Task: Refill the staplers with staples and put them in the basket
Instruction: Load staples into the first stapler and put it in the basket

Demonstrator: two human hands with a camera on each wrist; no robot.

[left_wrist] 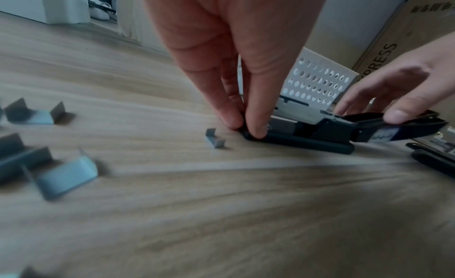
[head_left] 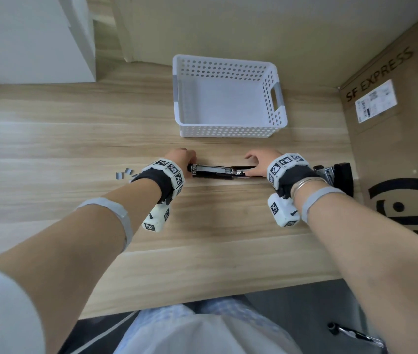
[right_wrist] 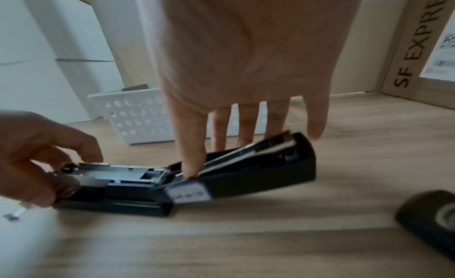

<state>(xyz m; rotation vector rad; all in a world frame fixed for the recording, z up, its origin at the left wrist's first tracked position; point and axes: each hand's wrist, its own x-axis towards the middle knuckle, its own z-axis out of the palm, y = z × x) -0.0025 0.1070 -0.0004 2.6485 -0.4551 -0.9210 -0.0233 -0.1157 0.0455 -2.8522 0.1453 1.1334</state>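
Note:
A black stapler (head_left: 218, 172) lies on the wooden table (head_left: 75, 139) between my hands, its cover swung open and the metal staple channel (right_wrist: 128, 170) exposed. My left hand (left_wrist: 242, 126) pinches the front end of the stapler (left_wrist: 307, 132) with thumb and fingers. My right hand (right_wrist: 216, 155) holds the raised cover (right_wrist: 258, 177), thumb on its inner side and fingers behind it. Several grey staple strips (left_wrist: 66, 175) lie on the table left of my left hand, one small piece (left_wrist: 215, 140) close to the stapler's tip. An empty white perforated basket (head_left: 228, 134) stands just beyond.
A second black stapler (head_left: 335, 175) lies open at the right, behind my right wrist and close to a large cardboard box (head_left: 394, 139) that walls the table's right side. White furniture (head_left: 31, 39) stands at the far left. The table's front edge (head_left: 202, 300) is near my lap.

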